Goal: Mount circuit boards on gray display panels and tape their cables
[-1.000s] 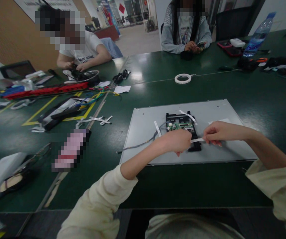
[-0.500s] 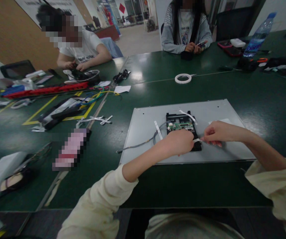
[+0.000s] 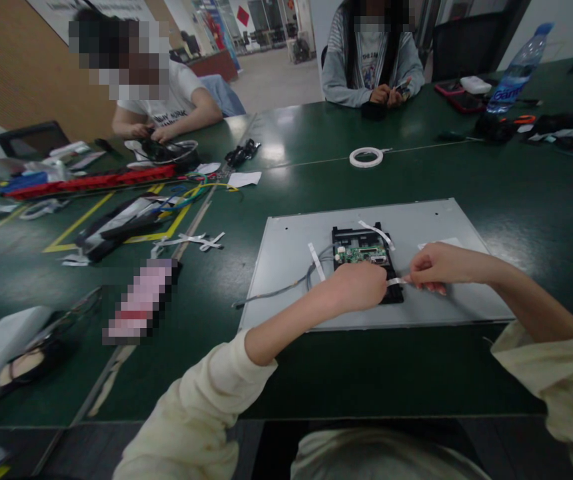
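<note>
A black plastic frame with a green circuit board [image 3: 361, 254] lies on a flat grey panel [image 3: 286, 253]. My left hand [image 3: 361, 285] is closed over the frame's near edge, its fingertips mostly hidden, at one end of a short white tape strip [image 3: 395, 282]. Pinching the strip's other end is my right hand [image 3: 434, 267], just right of the frame. Another tape strip [image 3: 377, 233] crosses the frame's top right corner. One more white strip [image 3: 317, 261] lies over the grey cable [image 3: 279, 291] left of the frame.
Beyond the panel lies a roll of white tape [image 3: 365, 158]. A phone [image 3: 141, 300], a white power bank [image 3: 1, 353] and tape scraps [image 3: 199, 240] are at left. A water bottle [image 3: 519, 70] stands far right. Two people [image 3: 166, 100] sit across the green table [image 3: 311, 187].
My right hand has shifted very slightly to the right, and a little more of the tape strip shows between my hands. The left hand stays nearly in place.
</note>
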Tool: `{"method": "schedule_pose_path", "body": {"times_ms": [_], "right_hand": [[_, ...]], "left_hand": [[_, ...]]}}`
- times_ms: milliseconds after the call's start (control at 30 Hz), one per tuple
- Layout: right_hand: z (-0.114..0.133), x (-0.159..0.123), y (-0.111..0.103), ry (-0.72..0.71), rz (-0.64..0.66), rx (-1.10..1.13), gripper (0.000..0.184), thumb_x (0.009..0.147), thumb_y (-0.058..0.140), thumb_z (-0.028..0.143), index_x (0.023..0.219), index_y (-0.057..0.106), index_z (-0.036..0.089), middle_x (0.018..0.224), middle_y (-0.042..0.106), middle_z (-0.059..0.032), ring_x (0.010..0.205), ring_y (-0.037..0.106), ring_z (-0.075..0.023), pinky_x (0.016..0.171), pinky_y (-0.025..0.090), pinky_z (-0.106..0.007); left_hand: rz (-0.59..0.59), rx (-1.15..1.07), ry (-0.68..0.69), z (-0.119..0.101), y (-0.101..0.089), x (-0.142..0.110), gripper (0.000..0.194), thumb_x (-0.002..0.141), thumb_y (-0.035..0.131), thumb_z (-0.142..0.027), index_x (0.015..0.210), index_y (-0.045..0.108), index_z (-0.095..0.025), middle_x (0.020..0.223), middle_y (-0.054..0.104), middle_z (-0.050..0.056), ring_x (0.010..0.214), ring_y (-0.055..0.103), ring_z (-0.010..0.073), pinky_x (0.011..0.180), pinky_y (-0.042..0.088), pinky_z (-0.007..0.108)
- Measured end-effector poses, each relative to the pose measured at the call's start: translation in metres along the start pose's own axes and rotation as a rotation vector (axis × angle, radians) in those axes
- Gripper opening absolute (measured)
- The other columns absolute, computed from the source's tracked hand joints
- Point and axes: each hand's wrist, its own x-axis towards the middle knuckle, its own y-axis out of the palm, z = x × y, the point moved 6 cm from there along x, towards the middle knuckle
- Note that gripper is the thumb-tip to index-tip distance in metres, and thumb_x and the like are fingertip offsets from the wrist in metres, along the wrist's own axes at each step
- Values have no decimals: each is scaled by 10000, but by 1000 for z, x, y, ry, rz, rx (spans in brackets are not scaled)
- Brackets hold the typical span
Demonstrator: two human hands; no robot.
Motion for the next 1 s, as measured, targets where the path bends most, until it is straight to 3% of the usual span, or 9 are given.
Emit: {"method": "schedule_pose_path", "body": {"times_ms": [267, 700, 867, 1000], "right_hand": [[0, -3, -1, 16, 16, 14, 416, 789, 547, 532, 693, 603, 131, 600, 578, -18, 477, 485, -73, 493, 372, -204], [-2, 1, -2, 37, -30, -42, 432, 764, 547, 546, 672, 617, 130, 580, 591, -28, 450, 491, -80, 470, 366, -210], [-4, 1, -4, 90, -79, -48, 462, 711, 585, 583, 594, 585, 137, 555, 577, -30, 451, 501, -91, 455, 369, -213], [-4, 1, -6, 99, -87, -76, 494, 697, 585, 620, 577, 582, 141, 552, 576, -31, 458, 505, -97, 461, 369, -219]], "left_hand": [[-8, -7, 4, -4, 0, -1, 333, 922, 360, -228, 962, 657, -83, 864, 681, 159, 734, 643, 237, 574, 469, 311], [-203, 109, -52, -9, 5, 4, 252, 878, 424, -161, 885, 660, -73, 784, 665, 151, 782, 668, 275, 635, 516, 350], [-210, 123, -110, -12, 5, 2, 244, 862, 421, -104, 902, 658, -61, 805, 678, 164, 785, 672, 282, 634, 511, 354], [-208, 115, -162, -10, 0, 1, 253, 887, 454, -191, 854, 671, -65, 807, 683, 176, 777, 669, 283, 624, 492, 337]]}}
